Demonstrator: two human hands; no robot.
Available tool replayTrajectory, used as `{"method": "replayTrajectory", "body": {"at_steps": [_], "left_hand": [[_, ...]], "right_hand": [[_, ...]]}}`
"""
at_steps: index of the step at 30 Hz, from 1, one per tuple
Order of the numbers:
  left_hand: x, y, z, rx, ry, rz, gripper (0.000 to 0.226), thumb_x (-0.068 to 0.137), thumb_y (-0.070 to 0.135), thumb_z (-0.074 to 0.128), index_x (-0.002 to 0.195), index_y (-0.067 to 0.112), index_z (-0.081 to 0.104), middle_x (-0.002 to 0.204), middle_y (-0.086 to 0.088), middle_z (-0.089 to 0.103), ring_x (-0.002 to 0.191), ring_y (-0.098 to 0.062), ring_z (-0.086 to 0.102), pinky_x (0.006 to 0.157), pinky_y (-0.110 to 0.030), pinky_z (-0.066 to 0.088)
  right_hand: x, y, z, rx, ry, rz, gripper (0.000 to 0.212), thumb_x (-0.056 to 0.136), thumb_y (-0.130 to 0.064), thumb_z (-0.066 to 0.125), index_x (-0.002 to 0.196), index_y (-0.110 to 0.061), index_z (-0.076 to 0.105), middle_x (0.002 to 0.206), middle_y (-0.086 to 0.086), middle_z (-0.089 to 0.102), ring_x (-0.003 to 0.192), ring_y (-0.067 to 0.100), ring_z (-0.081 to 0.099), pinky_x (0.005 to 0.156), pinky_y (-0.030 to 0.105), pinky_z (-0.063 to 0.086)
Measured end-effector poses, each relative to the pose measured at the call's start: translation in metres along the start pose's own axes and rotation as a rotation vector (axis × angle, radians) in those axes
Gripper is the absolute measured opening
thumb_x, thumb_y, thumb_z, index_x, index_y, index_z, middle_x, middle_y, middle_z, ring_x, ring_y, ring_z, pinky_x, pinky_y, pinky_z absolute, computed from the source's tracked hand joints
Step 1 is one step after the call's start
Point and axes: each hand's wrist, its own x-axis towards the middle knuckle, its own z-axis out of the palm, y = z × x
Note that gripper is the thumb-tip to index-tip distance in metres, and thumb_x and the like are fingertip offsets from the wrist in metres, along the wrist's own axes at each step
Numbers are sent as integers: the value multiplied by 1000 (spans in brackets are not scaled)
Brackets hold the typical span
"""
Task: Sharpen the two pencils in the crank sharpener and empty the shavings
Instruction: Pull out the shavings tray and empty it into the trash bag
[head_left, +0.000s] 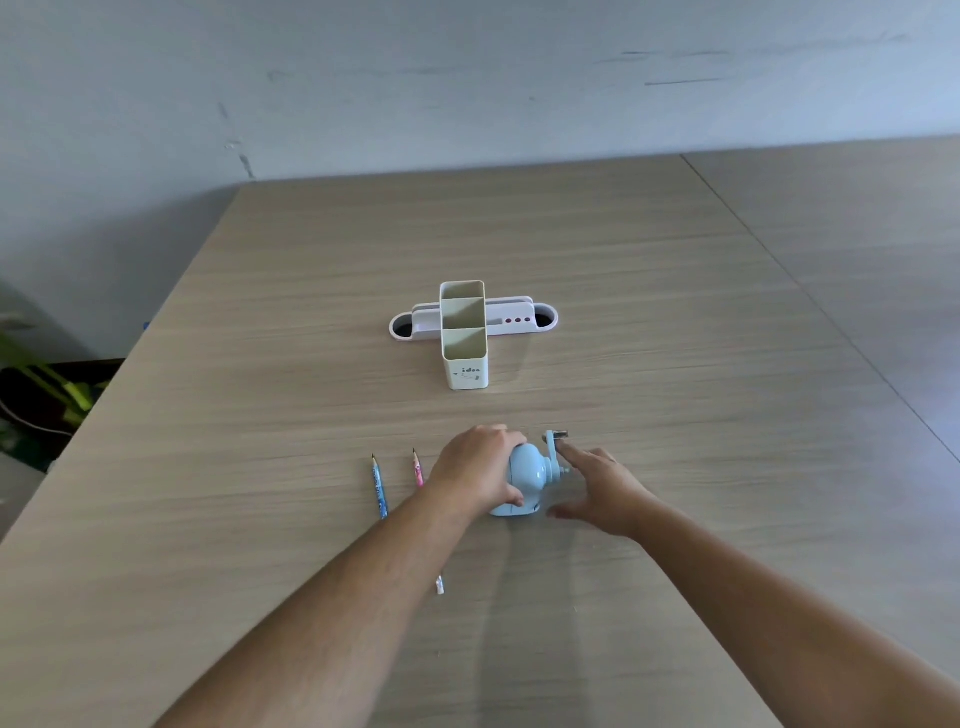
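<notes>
A wide wood-grain table (649, 291) fills most of the view, with its far edge meeting a pale wall (467, 78) and its left edge slanting down toward the near left corner. A seam runs diagonally across the right side of the tabletop. There is plenty of bare surface on every side of the things in the middle, most of all to the right and in the near foreground. Off the left edge, green leaves (47, 374) show, blurred.

Toward the far middle lies a long, low white tray (524, 318) with rounded ends. In front of it stands a tall cream pen holder (465, 338) with three compartments; its front face carries the word "idea".

Nearer, a light blue sharpener (522, 480) sits on the table with its crank (553, 448) pointing up and to the right. The left hand (475, 470) is clamped over the sharpener's left side. The right hand (602, 491) is spread open just beside the crank, with one fingertip near the handle; contact cannot be told.

A pink pencil (418, 470) lies left of the sharpener, partly under the left forearm. A blue pencil (379, 486) lies beside it, further left. Both tips point away.
</notes>
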Motion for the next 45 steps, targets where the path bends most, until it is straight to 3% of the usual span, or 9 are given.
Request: {"method": "replayTrajectory", "body": {"at_steps": [5, 11, 16, 22, 27, 31, 38, 42, 45], "left_hand": [[-1, 0, 0, -8, 7, -7, 69, 61, 28, 85, 124, 23, 56, 115, 0, 61, 109, -24, 53, 88, -35, 45], [0, -1, 1, -21, 15, -12, 70, 60, 28, 86, 123, 24, 56, 115, 1, 61, 109, -23, 54, 87, -34, 44], [1, -2, 1, -24, 14, -17, 70, 60, 29, 86, 124, 24, 56, 117, 2, 62, 109, -22, 54, 85, -32, 43], [2, -1, -2, -5, 1, -25, 70, 60, 29, 86, 123, 24, 56, 117, 3, 61, 109, -20, 55, 84, -32, 44], [0, 0, -2, -11, -8, -34, 64, 61, 28, 85, 117, 22, 55, 120, 6, 59, 109, -18, 54, 84, -30, 44], [-9, 8, -1, 66, 9, -7, 87, 66, 39, 79, 140, 26, 35, 144, 7, 40, 132, -16, 39, 101, -34, 37], [-50, 10, -31, -347, 306, -176, 94, 58, 32, 86, 139, 28, 37, 142, 6, 44, 129, -14, 43, 105, -37, 38], [-120, -17, -34, -541, 541, -354, 87, 57, 25, 89, 132, 25, 45, 130, 6, 55, 117, -7, 51, 95, -27, 43], [-196, -43, -26, -528, 725, -561, 70, 61, 29, 87, 121, 30, 52, 117, 14, 61, 105, -4, 55, 89, -25, 47]], "right_hand": [[8, -2, 13, 174, -11, -2, 62, 54, -28, 87, 108, -37, 58, 86, -14, 60, 84, 8, 55, 67, 19, 40], [16, -9, 19, 316, -23, 24, 47, 51, -15, 89, 72, -43, 58, 70, -15, 67, 68, -1, 61, 60, 17, 43], [17, -3, 10, 252, -3, -2, 47, 48, -18, 88, 74, -44, 58, 71, -20, 63, 70, 0, 56, 58, 17, 40], [-5, 50, -29, 172, 32, 26, 75, 55, -16, 88, 122, -30, 58, 110, -13, 66, 70, -4, 45, 61, 11, 34], [-31, 77, -58, 158, 89, 17, 71, 60, -18, 85, 123, -31, 55, 119, -11, 63, 88, 10, 50, 70, 22, 40], [-32, 58, -83, 168, 119, -114, 66, 60, -20, 86, 119, -31, 58, 111, -13, 66, 85, 14, 49, 75, 28, 43], [-7, -36, -111, 166, 6, -435, 66, 58, -17, 87, 112, -39, 57, 102, -21, 64, 76, 5, 46, 67, 21, 45], [1, -124, -63, 119, -201, -672, 67, 60, -10, 85, 117, -33, 58, 101, -23, 60, 81, 14, 46, 76, 26, 44], [-15, -191, -4, 33, -340, -823, 63, 60, -17, 85, 112, -42, 58, 93, -37, 59, 79, 3, 49, 73, 12, 41]]}}
